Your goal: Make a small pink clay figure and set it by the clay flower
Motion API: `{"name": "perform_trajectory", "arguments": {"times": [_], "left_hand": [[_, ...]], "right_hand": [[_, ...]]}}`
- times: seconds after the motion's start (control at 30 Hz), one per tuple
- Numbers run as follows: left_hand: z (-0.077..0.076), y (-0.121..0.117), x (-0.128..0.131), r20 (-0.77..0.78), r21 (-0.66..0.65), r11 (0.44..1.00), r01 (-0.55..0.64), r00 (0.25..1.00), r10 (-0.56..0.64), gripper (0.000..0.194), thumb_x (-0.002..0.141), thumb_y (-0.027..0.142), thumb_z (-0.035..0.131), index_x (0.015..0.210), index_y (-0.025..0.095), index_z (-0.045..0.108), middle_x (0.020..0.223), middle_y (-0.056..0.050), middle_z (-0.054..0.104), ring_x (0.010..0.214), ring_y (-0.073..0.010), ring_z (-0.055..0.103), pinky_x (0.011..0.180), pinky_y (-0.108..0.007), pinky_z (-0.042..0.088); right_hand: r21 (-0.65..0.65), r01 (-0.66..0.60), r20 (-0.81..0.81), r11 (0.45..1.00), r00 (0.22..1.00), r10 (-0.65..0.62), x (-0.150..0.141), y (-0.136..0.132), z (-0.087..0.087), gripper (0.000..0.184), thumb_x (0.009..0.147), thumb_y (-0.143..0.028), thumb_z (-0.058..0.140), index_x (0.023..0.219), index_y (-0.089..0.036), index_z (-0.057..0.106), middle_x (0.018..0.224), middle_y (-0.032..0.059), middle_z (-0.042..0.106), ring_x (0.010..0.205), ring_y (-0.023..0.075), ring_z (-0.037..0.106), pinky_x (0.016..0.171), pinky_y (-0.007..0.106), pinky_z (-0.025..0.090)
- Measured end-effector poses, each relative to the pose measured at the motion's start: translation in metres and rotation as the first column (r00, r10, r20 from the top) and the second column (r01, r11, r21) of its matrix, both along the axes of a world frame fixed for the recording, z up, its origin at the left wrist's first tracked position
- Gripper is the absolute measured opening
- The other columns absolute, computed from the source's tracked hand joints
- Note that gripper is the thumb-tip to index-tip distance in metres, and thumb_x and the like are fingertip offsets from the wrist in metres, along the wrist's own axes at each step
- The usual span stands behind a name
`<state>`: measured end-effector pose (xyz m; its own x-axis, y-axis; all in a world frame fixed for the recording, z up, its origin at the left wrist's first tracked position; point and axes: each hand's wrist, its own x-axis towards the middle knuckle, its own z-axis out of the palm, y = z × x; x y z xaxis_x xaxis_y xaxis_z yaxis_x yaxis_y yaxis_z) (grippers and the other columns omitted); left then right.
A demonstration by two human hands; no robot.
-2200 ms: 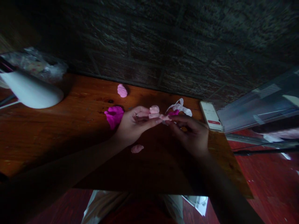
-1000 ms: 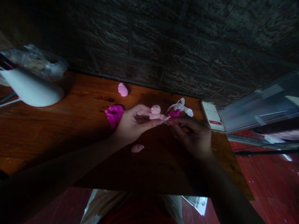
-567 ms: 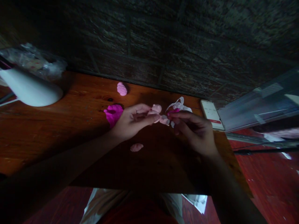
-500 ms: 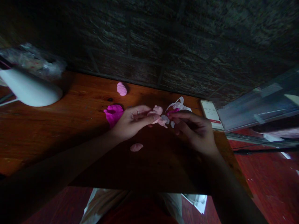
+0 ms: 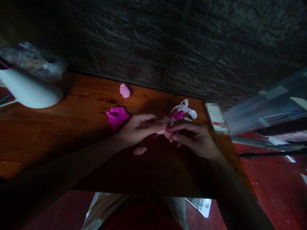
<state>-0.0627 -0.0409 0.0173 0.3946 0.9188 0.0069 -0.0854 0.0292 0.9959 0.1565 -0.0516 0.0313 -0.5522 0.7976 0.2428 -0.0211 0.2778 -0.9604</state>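
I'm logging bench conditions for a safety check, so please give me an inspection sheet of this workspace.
Surface: wooden table, dark knot and small specks visible; front in deep shadow.
Job's things: pale pink piece between the hands; light pink lump, magenta lump and dull pink lump on the table.
Clutter: white strips around a magenta scrap; phone; crumpled clear plastic; white object.
Grippers: left hand and right hand, bare, fingers on the pale pink piece.
Cables: white cord at far left.
Surroundings: dark stone-textured wall behind, red floor.
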Motion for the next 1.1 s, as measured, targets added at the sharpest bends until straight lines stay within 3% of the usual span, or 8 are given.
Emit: {"name": "perform_trajectory", "arguments": {"times": [0.23,0.5,0.67,0.8,0.97,1.1], "left_hand": [[0.0002,-0.0001,0.0002,0.015,-0.045,0.999,0.021,1.000,-0.021,0.029,0.079,0.047,0.081,0.081,0.019,0.077,0.075,-0.004,0.075,0.065,-0.0145,0.064,0.060,-0.025,0.052],[-0.0021,0.0009,-0.0009,-0.001,-0.039,0.999,-0.026,1.000,0.026,0.030,0.081,0.048,0.080,0.087,0.019,0.079,0.082,-0.006,0.077,0.068,-0.0159,0.065,0.062,-0.027,0.053],[-0.0033,-0.0004,-0.0018,-0.045,-0.038,0.999,-0.010,0.999,0.009,0.030,0.085,0.050,0.076,0.087,0.020,0.079,0.080,-0.005,0.075,0.070,-0.0165,0.066,0.062,-0.027,0.052],[-0.0016,-0.0018,-0.0012,-0.027,-0.073,0.997,-0.022,0.999,0.020,0.032,0.082,0.051,0.078,0.082,0.019,0.077,0.073,-0.003,0.071,0.068,-0.0159,0.064,0.061,-0.026,0.050],[-0.0028,-0.0016,0.0005,0.061,-0.196,0.980,0.020,0.998,-0.009,0.034,0.082,0.052,0.079,0.088,0.018,0.077,0.082,-0.004,0.074,0.067,-0.0140,0.065,0.059,-0.024,0.048],[-0.0039,-0.0001,0.0021,0.100,-0.183,0.982,0.043,0.995,-0.025,0.032,0.081,0.049,0.080,0.081,0.017,0.077,0.076,-0.003,0.073,0.065,-0.0134,0.063,0.060,-0.024,0.049]], "right_hand": [[0.074,0.050,0.012,0.996,0.999,-0.051,-0.0052,-0.0022,0.0012,0.005,0.094,-0.024,0.074,0.097,-0.021,0.077,0.085,0.0003,0.074,0.060,0.0066,0.064,0.053,0.018,0.056],[0.119,0.088,0.013,0.989,0.996,-0.090,-0.0049,-0.0025,0.0015,0.013,0.096,-0.026,0.073,0.108,-0.024,0.078,0.089,0.0003,0.074,0.064,0.0071,0.065,0.054,0.017,0.056],[0.154,0.106,0.013,0.982,0.994,-0.109,-0.0048,-0.0013,-0.0001,0.012,0.094,-0.029,0.075,0.103,-0.024,0.080,0.091,0.0015,0.076,0.068,0.0088,0.068,0.054,0.018,0.057],[0.245,0.134,0.007,0.960,0.990,-0.140,-0.0047,-0.0016,-0.0008,0.012,0.093,-0.027,0.076,0.104,-0.026,0.080,0.095,0.0022,0.077,0.066,0.0089,0.069,0.053,0.019,0.058],[0.304,0.126,0.037,0.944,0.989,-0.143,-0.0023,-0.0008,-0.0005,0.014,0.094,-0.025,0.075,0.108,-0.027,0.080,0.097,0.0017,0.076,0.066,0.0085,0.069,0.054,0.020,0.057],[0.379,0.110,0.088,0.919,0.984,-0.154,-0.0012,0.0000,0.0004,0.015,0.095,-0.017,0.073,0.106,-0.026,0.078,0.090,-0.0006,0.075,0.064,0.0079,0.066,0.059,0.022,0.057]]}}
